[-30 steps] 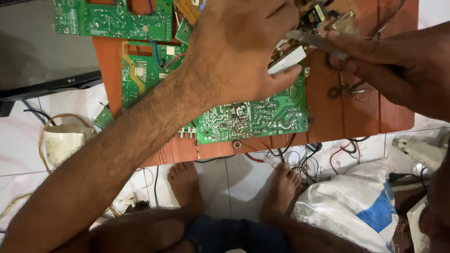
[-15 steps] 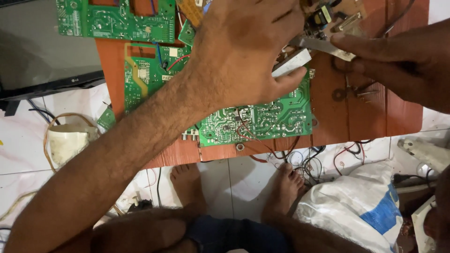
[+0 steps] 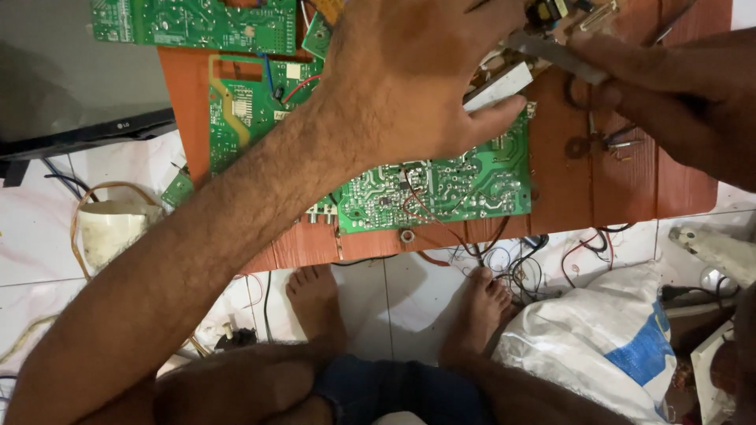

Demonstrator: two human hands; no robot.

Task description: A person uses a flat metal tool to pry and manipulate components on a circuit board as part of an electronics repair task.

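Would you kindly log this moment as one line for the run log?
left hand: pressing on green circuit board | right hand: holding metal tool | surface: orange wooden table

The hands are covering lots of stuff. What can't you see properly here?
Head view only:
- Green circuit board: its upper part is hidden under the left hand.
- Metal tool in the right hand: its handle is hidden by fingers.
- Yellow part: cut off by the top edge.
- Upper green board: cut off by the top edge.
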